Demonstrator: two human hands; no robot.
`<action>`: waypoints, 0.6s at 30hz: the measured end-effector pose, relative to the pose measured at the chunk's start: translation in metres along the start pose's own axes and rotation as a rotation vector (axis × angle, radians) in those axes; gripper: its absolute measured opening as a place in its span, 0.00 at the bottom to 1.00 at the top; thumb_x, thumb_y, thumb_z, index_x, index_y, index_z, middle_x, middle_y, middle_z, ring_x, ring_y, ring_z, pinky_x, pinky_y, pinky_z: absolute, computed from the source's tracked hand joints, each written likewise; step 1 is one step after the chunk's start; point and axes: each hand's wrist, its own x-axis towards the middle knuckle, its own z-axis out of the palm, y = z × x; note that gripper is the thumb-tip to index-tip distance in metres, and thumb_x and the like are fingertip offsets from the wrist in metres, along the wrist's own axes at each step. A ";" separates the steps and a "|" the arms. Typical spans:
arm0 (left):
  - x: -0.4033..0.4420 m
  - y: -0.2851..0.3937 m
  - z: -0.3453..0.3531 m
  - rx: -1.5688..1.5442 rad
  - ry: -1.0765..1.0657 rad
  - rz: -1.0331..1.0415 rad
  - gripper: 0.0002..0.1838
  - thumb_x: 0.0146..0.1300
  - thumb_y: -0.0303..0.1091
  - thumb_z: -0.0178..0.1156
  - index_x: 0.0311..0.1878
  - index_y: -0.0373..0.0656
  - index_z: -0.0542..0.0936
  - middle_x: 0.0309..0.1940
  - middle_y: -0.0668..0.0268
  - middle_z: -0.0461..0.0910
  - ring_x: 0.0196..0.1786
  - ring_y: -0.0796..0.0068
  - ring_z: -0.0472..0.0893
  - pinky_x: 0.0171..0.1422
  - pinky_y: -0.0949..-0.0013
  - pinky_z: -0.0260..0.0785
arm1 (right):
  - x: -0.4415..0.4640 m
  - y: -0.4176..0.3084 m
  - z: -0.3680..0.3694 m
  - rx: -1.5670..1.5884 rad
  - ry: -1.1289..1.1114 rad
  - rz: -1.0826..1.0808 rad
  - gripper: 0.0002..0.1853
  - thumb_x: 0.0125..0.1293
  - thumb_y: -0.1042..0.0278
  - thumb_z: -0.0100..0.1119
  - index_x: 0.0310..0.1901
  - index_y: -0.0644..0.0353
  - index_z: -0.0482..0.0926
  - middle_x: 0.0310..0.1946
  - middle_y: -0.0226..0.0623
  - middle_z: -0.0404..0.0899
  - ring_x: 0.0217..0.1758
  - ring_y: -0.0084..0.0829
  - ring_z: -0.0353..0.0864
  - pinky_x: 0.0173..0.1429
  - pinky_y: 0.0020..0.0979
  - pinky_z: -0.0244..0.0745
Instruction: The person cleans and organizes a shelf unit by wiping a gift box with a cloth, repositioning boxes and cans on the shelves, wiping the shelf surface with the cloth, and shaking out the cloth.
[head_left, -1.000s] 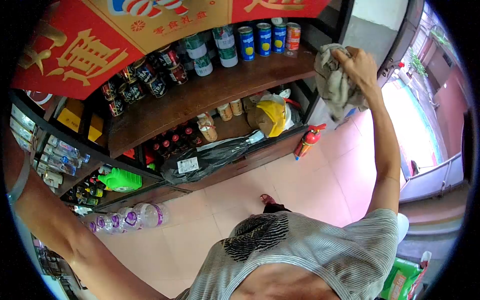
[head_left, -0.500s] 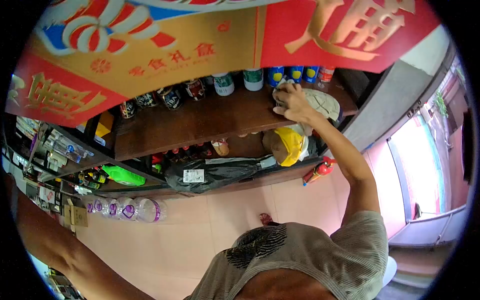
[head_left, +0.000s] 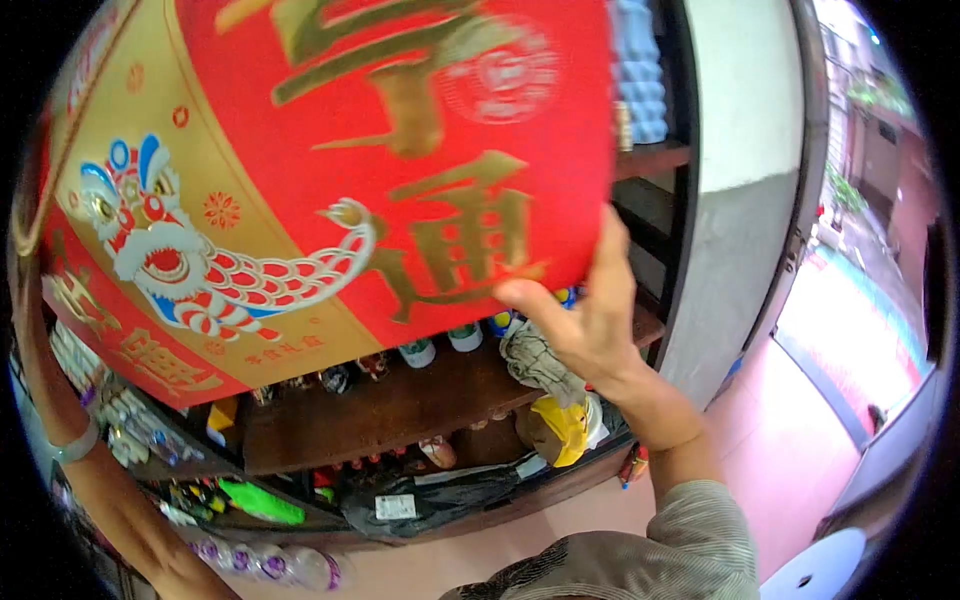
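Note:
A large red and gold gift box (head_left: 480, 180) with a lion-dance picture and gold characters fills the upper left, raised in front of the shelves. My right hand (head_left: 590, 310) grips its lower right corner, the thumb on the printed face and the fingers along the side. My left hand (head_left: 36, 350), past a wristband, is at the box's left side; its fingers are mostly hidden by the dim view edge. A cord (head_left: 45, 195) runs along that side. Below my right hand, a crumpled grey-green cloth (head_left: 540, 355) lies on the brown shelf (head_left: 350, 425).
Cans and white-and-green containers (head_left: 465, 337) stand on the shelf behind the box. Lower down are a yellow cap (head_left: 565, 430), a black bag (head_left: 440, 500) and a green bottle (head_left: 260, 502). Large clear bottles (head_left: 290, 567) stand on the floor. A doorway (head_left: 840, 300) opens at right.
My right hand has left the cloth on the shelf and taken hold of the gift box's lower right corner. The box has come lower and shows more of its front.

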 end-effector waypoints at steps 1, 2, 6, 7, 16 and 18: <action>0.013 -0.008 0.000 -0.045 0.013 0.026 0.32 0.64 0.47 0.53 0.64 0.36 0.61 0.64 0.55 0.61 0.64 0.66 0.64 0.68 0.66 0.53 | 0.003 0.001 0.004 -0.020 0.035 -0.043 0.43 0.48 0.56 0.71 0.59 0.72 0.58 0.51 0.53 0.67 0.54 0.47 0.69 0.57 0.40 0.65; 0.025 -0.014 0.003 -0.080 0.051 0.072 0.32 0.64 0.46 0.54 0.64 0.36 0.61 0.64 0.55 0.61 0.65 0.66 0.64 0.68 0.66 0.53 | 0.006 0.004 0.008 -0.038 0.063 -0.084 0.41 0.50 0.57 0.69 0.58 0.73 0.58 0.49 0.54 0.67 0.52 0.49 0.69 0.56 0.40 0.65; 0.012 -0.019 0.025 0.209 0.344 0.168 0.35 0.63 0.47 0.55 0.65 0.32 0.58 0.64 0.49 0.59 0.66 0.62 0.61 0.69 0.65 0.52 | 0.017 0.007 0.023 0.054 0.169 -0.015 0.38 0.53 0.56 0.66 0.56 0.74 0.59 0.48 0.57 0.67 0.51 0.50 0.69 0.55 0.42 0.66; -0.021 0.002 0.039 0.261 0.320 0.076 0.36 0.63 0.45 0.55 0.66 0.30 0.55 0.63 0.48 0.60 0.66 0.61 0.61 0.69 0.64 0.50 | 0.018 0.009 0.025 0.058 0.185 -0.010 0.37 0.54 0.56 0.66 0.55 0.74 0.59 0.48 0.57 0.67 0.51 0.51 0.69 0.54 0.42 0.66; -0.114 0.089 0.083 -0.032 -0.021 -0.117 0.44 0.61 0.45 0.57 0.69 0.34 0.43 0.64 0.46 0.55 0.66 0.54 0.56 0.70 0.58 0.44 | 0.047 0.011 0.019 -0.297 0.173 0.086 0.26 0.54 0.52 0.64 0.44 0.66 0.73 0.40 0.49 0.75 0.44 0.46 0.73 0.50 0.42 0.67; -0.107 0.101 0.106 0.046 -0.011 -0.067 0.57 0.55 0.55 0.60 0.67 0.27 0.33 0.62 0.33 0.47 0.63 0.37 0.54 0.69 0.48 0.43 | 0.052 0.036 0.003 -0.466 0.119 -0.010 0.27 0.55 0.49 0.63 0.45 0.68 0.74 0.42 0.52 0.75 0.47 0.47 0.71 0.53 0.42 0.65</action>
